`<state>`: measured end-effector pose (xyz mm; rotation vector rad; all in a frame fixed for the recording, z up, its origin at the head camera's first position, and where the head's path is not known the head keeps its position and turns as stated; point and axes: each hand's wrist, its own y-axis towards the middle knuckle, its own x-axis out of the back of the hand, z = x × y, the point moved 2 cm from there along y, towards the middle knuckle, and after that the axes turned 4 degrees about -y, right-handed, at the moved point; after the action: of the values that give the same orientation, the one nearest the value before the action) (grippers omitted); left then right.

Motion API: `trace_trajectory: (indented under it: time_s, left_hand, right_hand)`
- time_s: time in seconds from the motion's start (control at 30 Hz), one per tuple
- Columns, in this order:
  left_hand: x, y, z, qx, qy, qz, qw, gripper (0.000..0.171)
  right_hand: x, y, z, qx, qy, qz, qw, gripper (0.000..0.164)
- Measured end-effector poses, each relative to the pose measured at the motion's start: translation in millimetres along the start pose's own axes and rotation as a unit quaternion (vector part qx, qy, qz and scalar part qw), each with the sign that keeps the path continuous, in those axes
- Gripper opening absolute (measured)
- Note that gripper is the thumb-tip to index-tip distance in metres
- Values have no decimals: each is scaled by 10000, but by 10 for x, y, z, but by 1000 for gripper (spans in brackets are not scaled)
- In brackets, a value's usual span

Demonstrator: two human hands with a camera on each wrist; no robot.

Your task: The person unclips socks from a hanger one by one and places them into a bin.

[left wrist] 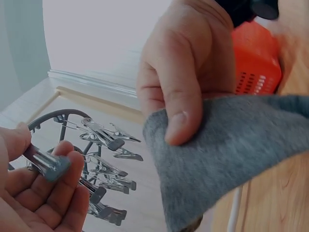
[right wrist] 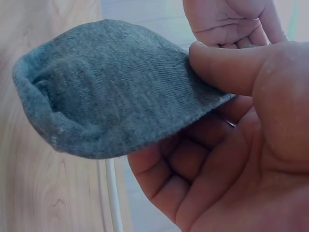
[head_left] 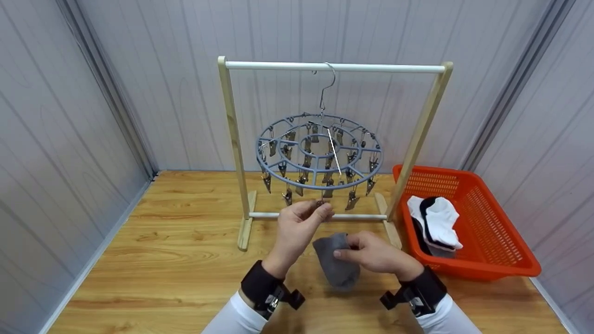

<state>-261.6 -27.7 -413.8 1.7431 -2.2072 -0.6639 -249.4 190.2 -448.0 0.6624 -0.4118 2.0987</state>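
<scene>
A grey sock [head_left: 338, 262] hangs from my right hand [head_left: 376, 253], pinched between thumb and fingers. In the right wrist view the sock [right wrist: 111, 92] looks folded, its ribbed knit spread out to the left. My left hand [head_left: 299, 225] is raised under the front edge of a round grey clip hanger [head_left: 314, 170]. It pinches a metal clip [left wrist: 46, 162] of that hanger between thumb and fingers, as the left wrist view shows. The sock is apart from the clip, below it and to the right. Several other metal clips [head_left: 351, 200] dangle around the rings.
The hanger hooks over the white bar [head_left: 385, 68] of a wooden-legged rack [head_left: 230, 120]. At the right stands an orange basket [head_left: 496, 232] holding white and black socks [head_left: 441, 222]. Pale panelled walls enclose the wooden tabletop [head_left: 185, 241] at the back and sides.
</scene>
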Motion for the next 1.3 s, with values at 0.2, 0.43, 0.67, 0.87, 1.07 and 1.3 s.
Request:
trace_trajectory:
  time_s: [0.2, 0.43, 0.67, 0.87, 1.07, 1.3]
  left_hand:
    - [1, -21, -106, -1206, 2241, -36, 9671, 29]
    - [51, -67, -361, -2546, 4003, -555, 8786, 41]
    - [128, -51, -528, -3261, 4170, -990, 8426, 19]
    - [211, -12, -539, -3452, 4366, -1255, 8213, 33]
    - [263, 27, -488, -3260, 4669, -1184, 8134, 48]
    - [268, 43, -449, -3025, 4890, -1113, 8105, 48]
  right_hand:
    - [41, -19, 11, -85, 19, -113, 9999, 23]
    - [102, -27, -33, 14, -86, -363, 9993, 25]
    - [174, -46, -53, -73, -209, -694, 9973, 27]
    - [217, -85, -50, -291, -260, -905, 9951, 31]
    - [256, -98, -63, -278, -148, -938, 9951, 32]
    - [331, -115, -75, -307, -212, -1105, 9932, 26]
